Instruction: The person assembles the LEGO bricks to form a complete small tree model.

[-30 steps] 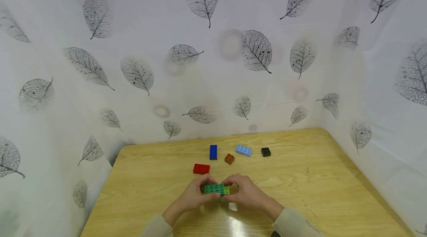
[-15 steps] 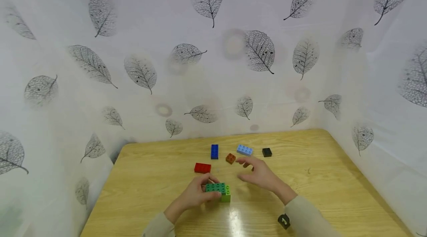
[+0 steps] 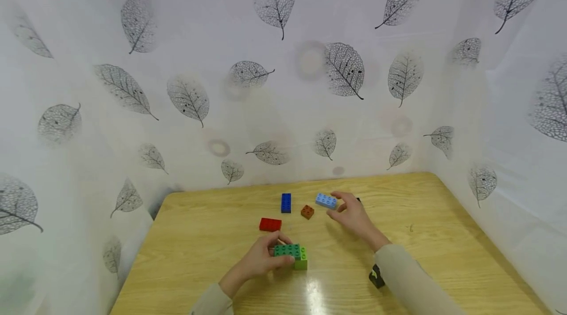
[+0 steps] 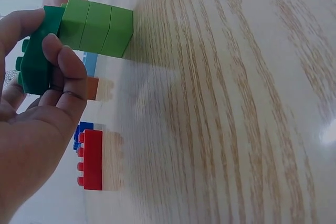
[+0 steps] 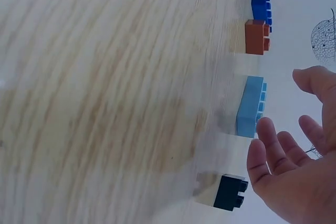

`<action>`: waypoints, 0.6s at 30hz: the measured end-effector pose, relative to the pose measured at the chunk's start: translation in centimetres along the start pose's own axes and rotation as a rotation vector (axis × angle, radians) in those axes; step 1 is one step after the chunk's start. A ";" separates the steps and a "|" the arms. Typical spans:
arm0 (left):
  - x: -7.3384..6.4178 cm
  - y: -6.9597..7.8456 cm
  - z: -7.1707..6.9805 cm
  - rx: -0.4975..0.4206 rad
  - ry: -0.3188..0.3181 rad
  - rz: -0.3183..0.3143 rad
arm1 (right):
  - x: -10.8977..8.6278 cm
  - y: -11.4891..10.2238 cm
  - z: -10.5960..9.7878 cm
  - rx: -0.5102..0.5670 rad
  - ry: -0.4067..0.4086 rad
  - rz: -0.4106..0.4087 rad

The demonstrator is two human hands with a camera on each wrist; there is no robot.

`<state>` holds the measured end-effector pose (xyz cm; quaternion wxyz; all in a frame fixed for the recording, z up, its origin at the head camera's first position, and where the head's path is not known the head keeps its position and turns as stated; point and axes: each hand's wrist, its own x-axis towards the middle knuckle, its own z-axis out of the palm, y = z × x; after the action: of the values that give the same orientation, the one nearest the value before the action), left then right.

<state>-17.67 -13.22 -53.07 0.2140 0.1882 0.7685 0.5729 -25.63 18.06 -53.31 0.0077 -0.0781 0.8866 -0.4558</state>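
My left hand (image 3: 258,259) grips a dark green toy building brick (image 3: 287,250) between thumb and fingers. The brick overhangs to the left from the top of a lime green stack (image 3: 300,262), whose layers show in the left wrist view. My right hand (image 3: 355,217) is beside a light blue brick (image 3: 326,201), its fingertips close to the brick's right end and its thumb apart from the fingers. In the right wrist view nothing lies between the right hand's fingers, and the light blue brick (image 5: 250,107) rests on the table studs up.
A red brick (image 3: 270,224), a dark blue brick (image 3: 286,203) and a small brown-orange brick (image 3: 307,211) lie on the wooden table (image 3: 212,226). Behind my right hand sits a black brick (image 5: 230,192). A leaf-print curtain (image 3: 283,108) surrounds the table's back and sides.
My right hand has left the green bricks and moved away to the right, up to the light blue brick. My left hand keeps its grip on the dark green brick.
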 end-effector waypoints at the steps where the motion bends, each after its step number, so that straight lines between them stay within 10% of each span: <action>1: 0.0 0.0 0.0 0.002 -0.001 -0.001 | 0.2 0.1 0.0 0.000 0.000 0.005; 18: 0.1 0.1 0.1 0.001 -0.015 0.001 | 1.8 1.8 1.0 0.002 -0.011 0.033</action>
<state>-17.68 -13.06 -53.01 0.2193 0.1930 0.7671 0.5711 -27.58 18.01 -55.28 0.0203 -0.0662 0.8873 -0.4560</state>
